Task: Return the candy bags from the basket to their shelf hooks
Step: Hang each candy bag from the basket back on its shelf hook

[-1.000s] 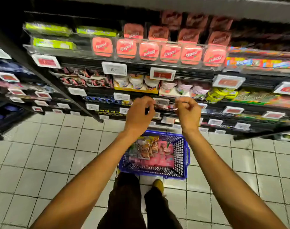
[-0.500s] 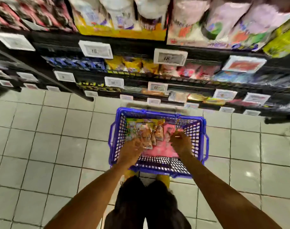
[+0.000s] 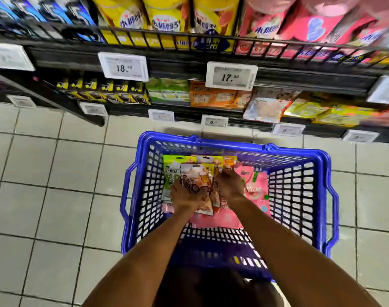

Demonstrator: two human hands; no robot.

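A: From the head view, which step is in hand?
B: A pick-up. The left hand [image 3: 184,196] and right hand [image 3: 230,185] are laid on the candy bags [image 3: 194,173] in the basket [image 3: 233,142]; whether either is gripping cannot be told.
A: What is called for next?
B: One bag is to be pinched and raised to a shelf hook, none of which is seen. A second ago both hands were held up at the shelves [image 3: 189,69]
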